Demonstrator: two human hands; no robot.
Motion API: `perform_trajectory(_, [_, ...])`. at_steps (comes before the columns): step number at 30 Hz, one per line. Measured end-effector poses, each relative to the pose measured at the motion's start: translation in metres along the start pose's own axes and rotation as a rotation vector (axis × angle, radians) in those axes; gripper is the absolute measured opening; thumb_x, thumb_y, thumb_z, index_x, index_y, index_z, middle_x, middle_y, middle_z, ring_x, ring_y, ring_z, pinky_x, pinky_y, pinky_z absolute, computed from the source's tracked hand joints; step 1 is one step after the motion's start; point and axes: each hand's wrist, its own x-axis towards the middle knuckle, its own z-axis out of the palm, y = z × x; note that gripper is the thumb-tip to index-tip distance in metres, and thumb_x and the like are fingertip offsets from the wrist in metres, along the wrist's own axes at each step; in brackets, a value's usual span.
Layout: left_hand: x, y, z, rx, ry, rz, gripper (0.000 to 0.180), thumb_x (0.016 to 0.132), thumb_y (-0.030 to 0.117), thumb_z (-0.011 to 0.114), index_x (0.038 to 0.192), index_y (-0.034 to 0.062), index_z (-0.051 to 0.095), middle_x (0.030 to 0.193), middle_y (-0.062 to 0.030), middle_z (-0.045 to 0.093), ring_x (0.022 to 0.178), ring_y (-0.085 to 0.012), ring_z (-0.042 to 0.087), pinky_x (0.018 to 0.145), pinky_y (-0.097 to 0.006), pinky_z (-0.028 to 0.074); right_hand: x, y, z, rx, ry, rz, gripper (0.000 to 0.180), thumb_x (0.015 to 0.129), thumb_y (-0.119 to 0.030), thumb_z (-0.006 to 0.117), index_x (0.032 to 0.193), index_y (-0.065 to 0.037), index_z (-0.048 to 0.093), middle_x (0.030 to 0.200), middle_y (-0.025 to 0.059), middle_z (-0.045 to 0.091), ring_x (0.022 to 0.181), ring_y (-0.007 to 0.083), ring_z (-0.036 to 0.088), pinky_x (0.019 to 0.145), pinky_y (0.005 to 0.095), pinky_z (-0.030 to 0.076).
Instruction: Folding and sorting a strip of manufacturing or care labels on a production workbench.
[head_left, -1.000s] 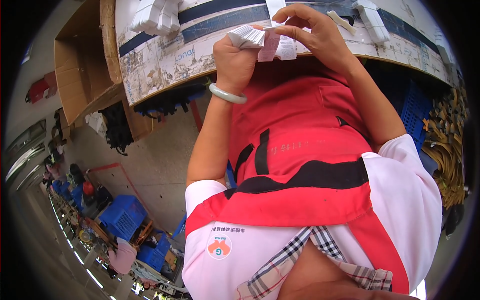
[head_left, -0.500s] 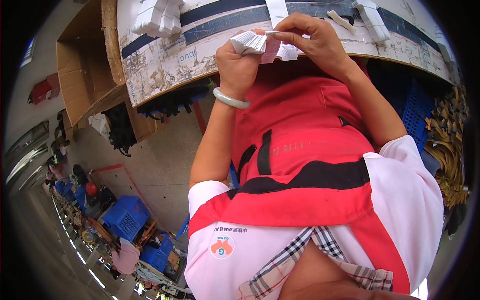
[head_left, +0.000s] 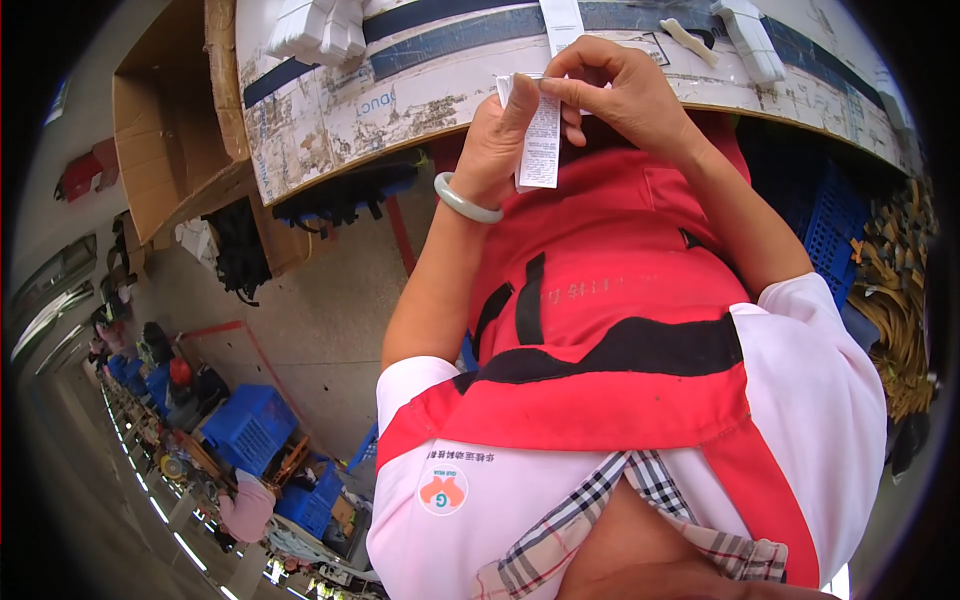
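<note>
Over the near edge of the worktable, my left hand [head_left: 488,150] is closed around a stack of narrow white printed labels [head_left: 541,150], its thumb pressed across their upper end. The labels hang down with their small print facing up. My right hand [head_left: 630,95] pinches at the top end of the stack with thumb and forefinger; whether it grips one label or several is hidden. Beyond the hands, a long white label strip [head_left: 562,20] lies on the table.
The worn white table [head_left: 430,90] bears white label bundles [head_left: 312,30], another bundle [head_left: 750,45] and an off-white strip [head_left: 690,42]. An open cardboard box [head_left: 170,150] stands left. Black straps [head_left: 350,190] hang below; a blue crate [head_left: 832,230] and brown straps [head_left: 895,310] sit right.
My left hand has turned, so the fanned label stack now hangs down with its printed face showing. My right hand stays pinched at the stack's upper end.
</note>
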Motion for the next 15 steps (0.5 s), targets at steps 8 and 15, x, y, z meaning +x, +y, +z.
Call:
perform_trajectory(8, [-0.003, 0.002, -0.004, 0.026, -0.016, -0.018, 0.030, 0.100, 0.023, 0.055, 0.112, -0.0033, 0.059, 0.077, -0.0021, 0.053, 0.070, -0.0153, 0.059, 0.067, -0.026, 0.049, 0.039, 0.039, -0.040, -0.702, 0.309, -0.314, 0.017, 0.087, -0.015, 0.069, 0.100, -0.003, 0.067, 0.093, 0.0067, 0.061, 0.079, 0.0180, 0.060, 0.072, 0.0293, 0.048])
perform_trajectory(15, [0.000, -0.001, -0.009, 0.102, 0.045, -0.001, 0.023, 0.096, 0.018, 0.061, 0.107, -0.0020, 0.062, 0.073, -0.0009, 0.053, 0.066, -0.0099, 0.055, 0.060, -0.024, 0.046, 0.047, 0.032, -0.037, -0.840, 0.400, -0.339, 0.012, 0.084, -0.012, 0.068, 0.088, -0.001, 0.063, 0.088, 0.0135, 0.058, 0.080, 0.0319, 0.060, 0.070, 0.0379, 0.049])
